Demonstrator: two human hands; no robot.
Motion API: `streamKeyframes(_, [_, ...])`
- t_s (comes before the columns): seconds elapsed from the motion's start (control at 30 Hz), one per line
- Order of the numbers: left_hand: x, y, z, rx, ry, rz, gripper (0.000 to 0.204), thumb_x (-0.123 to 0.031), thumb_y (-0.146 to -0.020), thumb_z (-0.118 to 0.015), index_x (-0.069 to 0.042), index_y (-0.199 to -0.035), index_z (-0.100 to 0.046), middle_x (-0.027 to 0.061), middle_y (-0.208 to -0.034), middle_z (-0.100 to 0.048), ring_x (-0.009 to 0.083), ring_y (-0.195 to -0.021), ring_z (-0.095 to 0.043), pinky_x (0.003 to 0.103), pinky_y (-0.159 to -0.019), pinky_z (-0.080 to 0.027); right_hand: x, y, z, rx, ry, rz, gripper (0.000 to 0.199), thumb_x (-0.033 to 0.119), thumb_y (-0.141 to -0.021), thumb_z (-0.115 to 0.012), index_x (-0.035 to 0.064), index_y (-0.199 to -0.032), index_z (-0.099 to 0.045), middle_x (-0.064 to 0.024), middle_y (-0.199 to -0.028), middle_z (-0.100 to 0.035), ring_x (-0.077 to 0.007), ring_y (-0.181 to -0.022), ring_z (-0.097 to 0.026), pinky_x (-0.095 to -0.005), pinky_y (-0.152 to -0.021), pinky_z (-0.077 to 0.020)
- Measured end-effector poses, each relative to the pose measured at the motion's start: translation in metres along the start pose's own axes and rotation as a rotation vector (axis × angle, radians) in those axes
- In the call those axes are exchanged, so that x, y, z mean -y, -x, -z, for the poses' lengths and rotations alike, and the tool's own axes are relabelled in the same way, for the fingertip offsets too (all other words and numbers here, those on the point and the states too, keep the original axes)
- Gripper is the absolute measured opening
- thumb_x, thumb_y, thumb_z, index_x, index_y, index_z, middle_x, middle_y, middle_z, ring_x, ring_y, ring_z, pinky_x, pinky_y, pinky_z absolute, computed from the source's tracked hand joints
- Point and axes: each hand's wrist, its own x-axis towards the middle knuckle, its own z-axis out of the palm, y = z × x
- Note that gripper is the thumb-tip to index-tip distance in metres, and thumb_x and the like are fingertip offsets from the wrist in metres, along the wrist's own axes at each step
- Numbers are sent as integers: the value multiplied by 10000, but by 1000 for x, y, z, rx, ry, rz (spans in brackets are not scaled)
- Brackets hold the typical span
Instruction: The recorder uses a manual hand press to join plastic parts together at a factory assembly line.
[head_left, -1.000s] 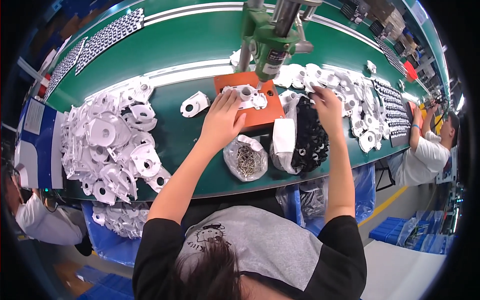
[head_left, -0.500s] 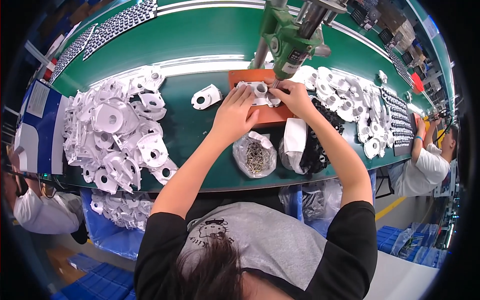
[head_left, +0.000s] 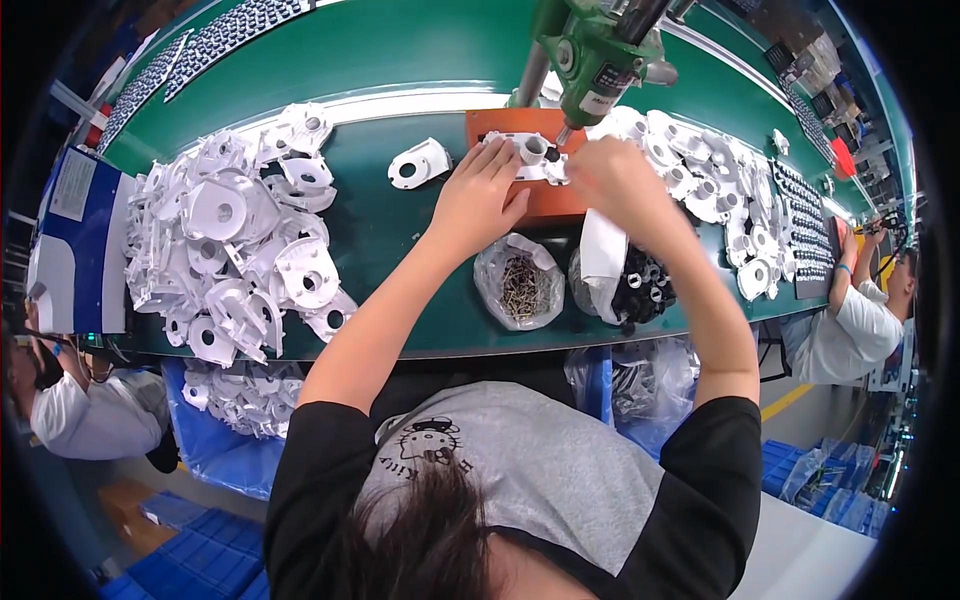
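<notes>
A white plastic housing (head_left: 525, 172) with a round collar lies on an orange block (head_left: 490, 122) at the middle of the bench. My left hand (head_left: 482, 195) rests on its left end, fingers stretched flat over it and thumb apart. A small black piece (head_left: 551, 155) shows in the housing, right of the collar. Just above it points the tip of a green bench machine (head_left: 600, 80). My right hand (head_left: 622, 178) is right of the housing, its fingers smeared by motion; whether it holds anything is hidden. Another white housing (head_left: 420, 164) lies left of the block.
Near me lie a bag of screws (head_left: 522, 288), a white packet (head_left: 602, 255) and black parts (head_left: 645, 285). White housings are heaped at left (head_left: 225, 215) and spread at right (head_left: 700, 175), beside a tray of black parts (head_left: 803, 235). Another person (head_left: 850, 300) works at the far right.
My right hand has drawn back from the machine's tip to the right, uncovering the black piece. My left hand stays on the housing. The whole view has shifted slightly.
</notes>
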Motion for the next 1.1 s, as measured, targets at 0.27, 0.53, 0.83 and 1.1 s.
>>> streamKeyframes(0.27, [-3, -1, 0, -30, 39, -26, 392, -206, -791, -595, 27, -1104, -558, 189, -1206, -542, 308, -1173, -480, 410, -1032, -341, 75, 59, -77, 287, -9, 113, 107, 75, -675, -586, 22, -768, -593, -110, -753, -579, -249, -748, -610, -329, -607, -516])
streamKeyframes(0.53, [-2, 0, -2, -33, 57, -8, 390, -186, -798, -593, 11, -1132, -548, 179, -1229, -528, 314, -1181, -471, 419, -1027, -346, 71, 61, -77, 240, -119, 79, 90, 55, -689, -576, -3, -758, -574, -141, -751, -574, -290, -728, -602, -350, -662, -509])
streamKeyframes(0.83, [-1, 1, -3, -52, 47, -12, 394, -210, -786, -590, 41, -1088, -558, 199, -1191, -549, 314, -1171, -481, 413, -1034, -337, 50, 37, -18, 195, -677, -328, 100, 25, -709, -594, -4, -790, -543, -75, -687, -543, -164, -619, -541, -285, -577, -448])
streamKeyframes(1.1, [-1, 1, -2, -21, 51, 11, 387, -202, -806, -586, 8, -1130, -552, 175, -1234, -528, 305, -1193, -462, 423, -1036, -333, -13, 27, -13, 72, -698, -329, 234, 36, -856, -473, -3, -1028, -627, -42, -933, -610, -86, -786, -531, -215, -722, -425])
